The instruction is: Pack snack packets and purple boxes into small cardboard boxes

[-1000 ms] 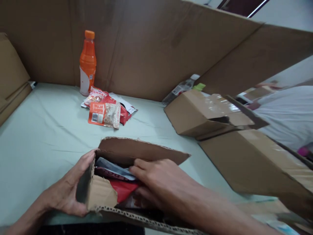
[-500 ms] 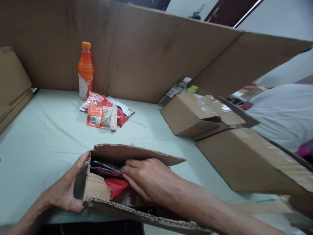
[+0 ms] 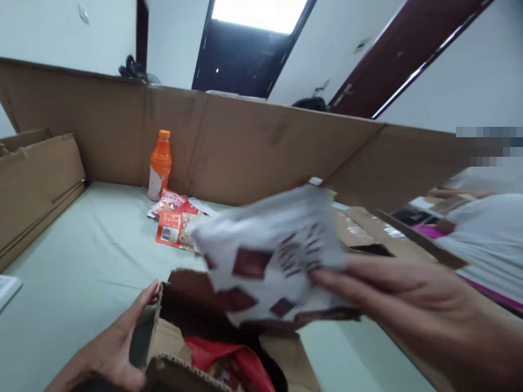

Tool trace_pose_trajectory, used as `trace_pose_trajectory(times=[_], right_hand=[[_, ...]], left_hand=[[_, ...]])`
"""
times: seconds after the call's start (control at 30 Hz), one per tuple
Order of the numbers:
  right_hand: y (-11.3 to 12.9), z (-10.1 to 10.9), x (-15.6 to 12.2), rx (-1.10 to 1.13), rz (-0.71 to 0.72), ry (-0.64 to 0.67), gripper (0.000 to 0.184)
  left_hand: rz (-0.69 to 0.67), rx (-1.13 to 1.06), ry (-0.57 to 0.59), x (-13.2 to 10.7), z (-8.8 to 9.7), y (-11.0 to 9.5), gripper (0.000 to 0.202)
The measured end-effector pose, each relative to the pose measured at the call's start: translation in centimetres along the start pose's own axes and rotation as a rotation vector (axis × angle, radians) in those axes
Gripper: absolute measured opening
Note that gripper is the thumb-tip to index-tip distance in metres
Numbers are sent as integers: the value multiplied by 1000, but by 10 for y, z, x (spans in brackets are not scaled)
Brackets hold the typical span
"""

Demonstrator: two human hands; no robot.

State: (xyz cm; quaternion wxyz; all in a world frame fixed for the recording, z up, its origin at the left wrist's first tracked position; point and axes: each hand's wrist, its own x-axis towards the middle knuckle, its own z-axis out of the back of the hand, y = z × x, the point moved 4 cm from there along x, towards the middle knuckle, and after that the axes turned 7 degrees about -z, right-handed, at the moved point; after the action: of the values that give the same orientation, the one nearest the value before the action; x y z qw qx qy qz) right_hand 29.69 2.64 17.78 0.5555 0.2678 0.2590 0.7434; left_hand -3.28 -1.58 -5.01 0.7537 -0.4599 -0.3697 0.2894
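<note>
In my right hand (image 3: pixel 404 305) is a white snack bag (image 3: pixel 265 261) with dark red squares, pinched at its right side and blurred by motion. It is raised above an open cardboard box (image 3: pixel 167 337) at the front. My left hand (image 3: pixel 114 348) grips the left end of that box, fingers at the far corner and thumb at the near one. Inside the box lies a red packet (image 3: pixel 229 351); the bag hides part of the far flap. Farther back, an orange snack pouch (image 3: pixel 174 228) and a red-and-white packet (image 3: pixel 174 202) lie in a pile, partly covered by the raised bag.
An orange drink bottle (image 3: pixel 160 166) stands behind the pile, before a tall cardboard wall (image 3: pixel 253 147). Another cardboard box (image 3: pixel 41 190) is at left, more boxes (image 3: pixel 363 223) at right. A person in white (image 3: pixel 490 234) is beyond them. A white object (image 3: pixel 8 288) lies at the left edge.
My right hand has come up out of the box, lifting the white snack bag up and to the right. My left hand keeps its hold on the box. The view has tilted upward.
</note>
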Motion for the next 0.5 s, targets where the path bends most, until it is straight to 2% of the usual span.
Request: trace_pose_trajectory(times=[0.07,0.1,0.17,0.2,0.27,0.37,0.43,0.5], right_hand=[[-13,29,20,117,-117,-242,29],[-15,38,35,100,-121,-367,30],[-11,41,73,-118,-67,-514,35],[-8,34,95,-259,-38,-534,37],[-5,6,142,-481,-7,-503,38],[-15,-57,200,-569,18,-323,32],[-25,-100,223,-589,45,-155,24],[-34,-128,230,-587,60,3,20]], left_hand=[[-5,14,-11,-6,0,5,136],[1,28,-12,-10,1,8,137],[30,59,5,-19,2,13,143],[50,69,23,-22,2,16,148],[94,76,25,-24,4,25,151],[202,46,-10,-12,6,48,134],[256,24,-25,-1,7,61,123],[275,19,-25,5,8,64,126]])
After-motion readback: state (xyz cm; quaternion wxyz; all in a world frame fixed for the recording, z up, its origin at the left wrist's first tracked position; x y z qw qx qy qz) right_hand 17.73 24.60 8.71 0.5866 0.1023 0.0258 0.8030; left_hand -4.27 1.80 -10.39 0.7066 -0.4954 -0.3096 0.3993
